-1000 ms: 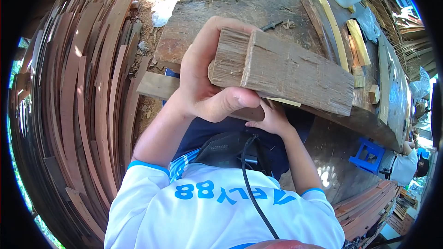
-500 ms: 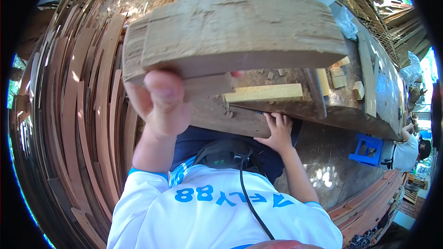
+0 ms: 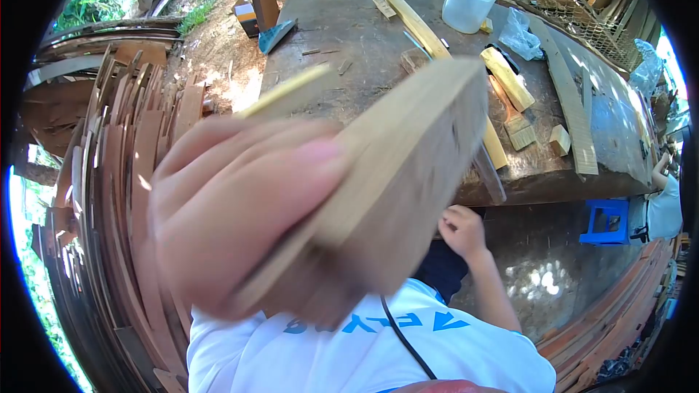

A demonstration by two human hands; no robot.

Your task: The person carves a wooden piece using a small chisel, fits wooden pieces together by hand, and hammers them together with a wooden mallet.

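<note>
My left hand [image 3: 247, 211] is raised close to the camera and blurred, its fingers wrapped round one end of a thick wooden block [image 3: 419, 167]. The block slants up to the right, with pale and darker brown faces. Behind my left hand, a pale yellow strip [image 3: 291, 91] shows, blurred. My right hand [image 3: 464, 231] is low beside the workbench's front edge, with its fingers curled in; what they hold, if anything, is hidden. The block covers part of the workbench [image 3: 313, 22].
On the bench are a translucent jug [image 3: 470, 0], a paintbrush [image 3: 520, 129], a small wood cube [image 3: 560, 140] and a long board [image 3: 568, 94]. Stacked planks [image 3: 131, 189] stand left. At right are a blue stool [image 3: 606, 223] and another person [image 3: 664, 207].
My left hand has swung the block from level to a steep slant, nearer the camera. My right hand has gone from spread to curled. The view has shifted, showing more of the bench.
</note>
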